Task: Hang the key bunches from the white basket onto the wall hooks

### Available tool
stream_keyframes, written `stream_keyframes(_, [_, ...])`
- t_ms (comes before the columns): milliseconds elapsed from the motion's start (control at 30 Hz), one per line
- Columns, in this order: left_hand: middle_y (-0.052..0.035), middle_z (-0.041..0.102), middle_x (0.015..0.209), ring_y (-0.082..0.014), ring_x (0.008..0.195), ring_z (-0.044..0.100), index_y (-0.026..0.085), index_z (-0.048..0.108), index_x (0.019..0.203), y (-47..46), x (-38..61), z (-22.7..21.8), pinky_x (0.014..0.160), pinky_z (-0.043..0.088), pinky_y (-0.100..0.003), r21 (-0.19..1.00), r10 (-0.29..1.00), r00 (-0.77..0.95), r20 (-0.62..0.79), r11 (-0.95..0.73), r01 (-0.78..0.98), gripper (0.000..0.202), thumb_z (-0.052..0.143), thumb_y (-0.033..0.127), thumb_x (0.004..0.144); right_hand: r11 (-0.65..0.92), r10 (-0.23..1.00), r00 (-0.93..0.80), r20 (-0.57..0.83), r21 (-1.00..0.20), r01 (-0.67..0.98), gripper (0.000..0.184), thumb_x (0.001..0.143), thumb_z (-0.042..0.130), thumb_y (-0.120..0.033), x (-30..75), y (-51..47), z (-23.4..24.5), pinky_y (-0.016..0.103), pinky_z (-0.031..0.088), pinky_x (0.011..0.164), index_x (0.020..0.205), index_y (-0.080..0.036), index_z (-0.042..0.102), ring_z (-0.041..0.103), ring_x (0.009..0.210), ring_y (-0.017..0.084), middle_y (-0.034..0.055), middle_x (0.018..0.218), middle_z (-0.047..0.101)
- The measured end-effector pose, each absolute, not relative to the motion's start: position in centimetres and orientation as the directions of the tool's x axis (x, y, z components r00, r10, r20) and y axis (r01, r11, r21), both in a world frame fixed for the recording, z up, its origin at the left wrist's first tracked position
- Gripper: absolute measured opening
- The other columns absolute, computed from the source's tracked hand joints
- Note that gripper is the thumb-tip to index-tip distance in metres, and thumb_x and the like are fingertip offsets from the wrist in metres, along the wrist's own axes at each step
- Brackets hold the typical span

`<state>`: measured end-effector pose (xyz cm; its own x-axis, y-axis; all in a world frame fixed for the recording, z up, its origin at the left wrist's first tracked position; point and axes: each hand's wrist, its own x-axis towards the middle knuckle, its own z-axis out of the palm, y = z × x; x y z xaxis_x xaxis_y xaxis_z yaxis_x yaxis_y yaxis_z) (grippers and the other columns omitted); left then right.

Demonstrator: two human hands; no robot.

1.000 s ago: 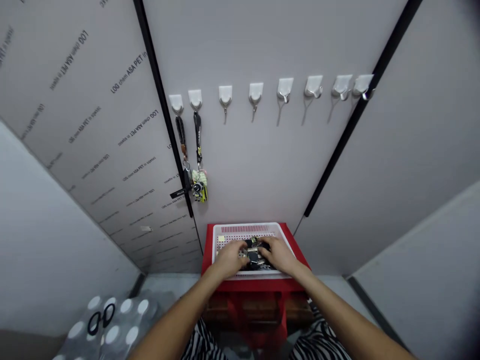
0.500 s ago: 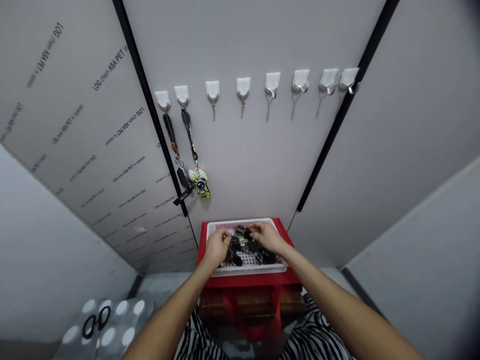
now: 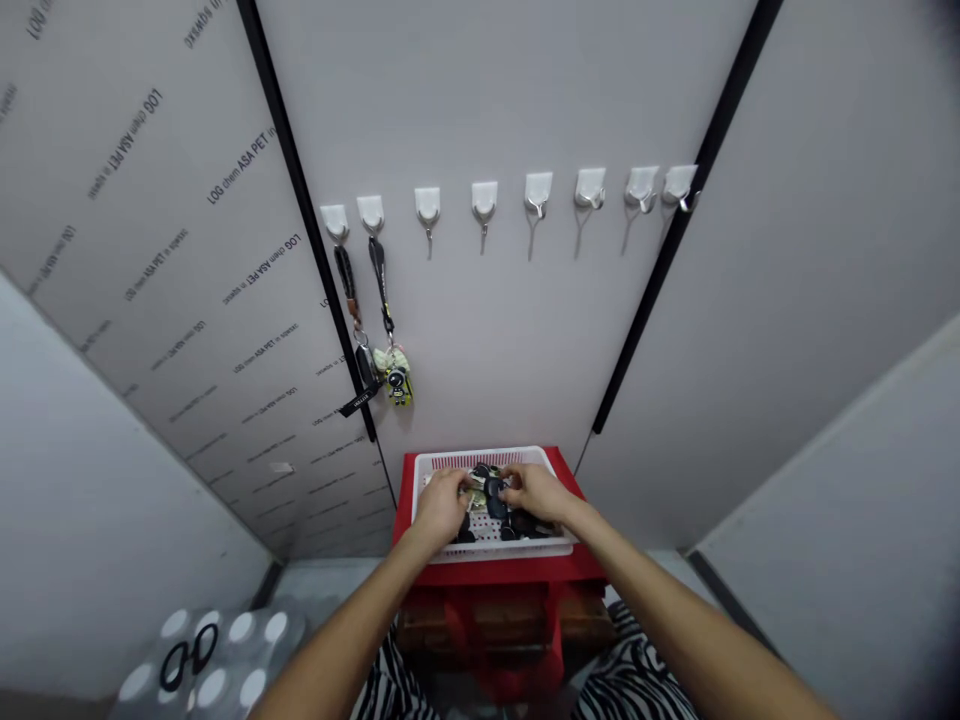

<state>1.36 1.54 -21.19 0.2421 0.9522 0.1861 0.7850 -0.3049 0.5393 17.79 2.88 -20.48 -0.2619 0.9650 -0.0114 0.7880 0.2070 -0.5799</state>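
Note:
A white slotted plastic basket [image 3: 493, 550] holds a jumble of metal keys and black key fobs. Over its left half, my left hand [image 3: 442, 505] has its fingers closed at the edge of some brassy keys [image 3: 478, 497]. Across from it, my right hand [image 3: 535, 493] pinches a dark key fob [image 3: 494, 497] that hangs between the two hands. More black fobs [image 3: 519, 524] lie in the front right of the basket, partly under my right hand. Fine detail of the keys is blurred.
A row of several white adhesive hooks [image 3: 484, 198] runs along the wall. The two leftmost carry a braided-strap key set [image 3: 349, 285] and a keychain with an astronaut figure [image 3: 397, 383]. A red bag [image 3: 510, 572] supports the basket. Capped bottles [image 3: 212, 687] stand lower left.
The key fob between my hands has turned and come into clearer view, with my fingers shifted slightly around the bunch. The camera has tilted, so the hooks appear lower.

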Motion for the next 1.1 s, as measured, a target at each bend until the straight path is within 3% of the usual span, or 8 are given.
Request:
stream_keyframes(133, [-0.0061,0.052,0.093,-0.0177,0.088,0.042,0.017,0.050,0.090,1.9,2.1,-21.7,0.078,0.031,-0.027,0.496,0.946,0.281,0.160,-0.323,0.806,0.032,0.044,0.013,0.059,0.261,0.964,-0.251,0.084,-0.451,0.854,0.033,0.055,0.049,-0.022,16.1,2.7,-20.8,0.023,0.034,0.059,0.087,-0.016,0.053,0.049,0.070,0.015,0.0055,0.079,0.057])
stream_keyframes(267, [-0.0050,0.051,0.099,-0.0155,0.091,0.042,0.016,0.047,0.097,2.7,2.0,-22.3,0.079,0.030,-0.024,0.520,0.966,0.252,0.048,-0.240,0.820,0.040,0.042,0.009,0.057,0.296,0.941,-0.338,-0.020,-0.431,0.852,0.026,0.051,0.044,-0.011,16.2,2.8,-20.3,0.018,0.032,0.052,0.073,-0.015,0.056,0.049,0.062,0.012,0.0020,0.067,0.058])
stream_keyframes(433, [-0.0031,0.056,0.088,-0.0133,0.082,0.048,0.018,0.050,0.092,3.6,2.0,-22.1,0.070,0.035,-0.021,0.530,0.984,0.160,-0.078,-0.095,0.843,0.033,0.040,0.015,0.061,0.210,0.919,-0.309,-0.243,-0.360,0.909,0.020,0.057,0.040,-0.017,17.6,2.9,-19.1,0.018,0.030,0.046,0.062,-0.014,0.059,0.049,0.055,0.011,0.0037,0.061,0.059])
stream_keyframes(567, [-0.0036,0.057,0.083,-0.0159,0.079,0.049,0.019,0.052,0.088,3.6,3.0,-21.8,0.066,0.035,-0.024,0.477,0.988,0.134,-0.070,-0.085,0.875,0.030,0.043,0.022,0.060,0.151,0.979,-0.182,-0.095,-0.269,0.951,0.022,0.060,0.042,-0.025,16.5,2.9,-19.1,0.021,0.033,0.053,0.071,-0.017,0.059,0.052,0.066,0.015,0.0059,0.071,0.060])
stream_keyframes(733, [-0.0038,0.056,0.085,-0.0142,0.077,0.049,0.017,0.044,0.098,3.5,3.8,-22.4,0.064,0.035,-0.021,0.517,0.993,0.116,-0.018,-0.090,0.851,0.039,0.044,0.019,0.059,0.096,0.995,-0.087,0.045,-0.308,0.947,0.024,0.061,0.043,-0.024,14.7,3.1,-20.8,0.023,0.034,0.060,0.080,-0.018,0.055,0.053,0.075,0.016,0.0068,0.079,0.060])
stream_keyframes(867, [-0.0008,0.058,0.078,-0.0115,0.070,0.050,0.018,0.044,0.097,3.4,3.5,-22.8,0.060,0.035,-0.019,0.571,0.986,0.163,-0.035,-0.114,0.813,0.041,0.042,0.011,0.057,0.071,0.996,-0.052,0.069,-0.311,0.948,0.022,0.064,0.038,-0.018,14.2,3.2,-21.2,0.022,0.034,0.060,0.075,-0.018,0.057,0.053,0.073,0.016,0.0067,0.074,0.060])
stream_keyframes(1100, [-0.0025,0.058,0.078,-0.0126,0.070,0.051,0.018,0.051,0.089,2.5,3.4,-22.3,0.061,0.035,-0.020,0.515,0.983,0.184,-0.011,-0.152,0.844,0.031,0.038,0.013,0.061,0.106,0.994,-0.092,0.065,-0.267,0.958,0.021,0.063,0.041,-0.022,13.9,2.7,-21.0,0.023,0.035,0.059,0.075,-0.018,0.058,0.053,0.074,0.017,0.0073,0.076,0.060])
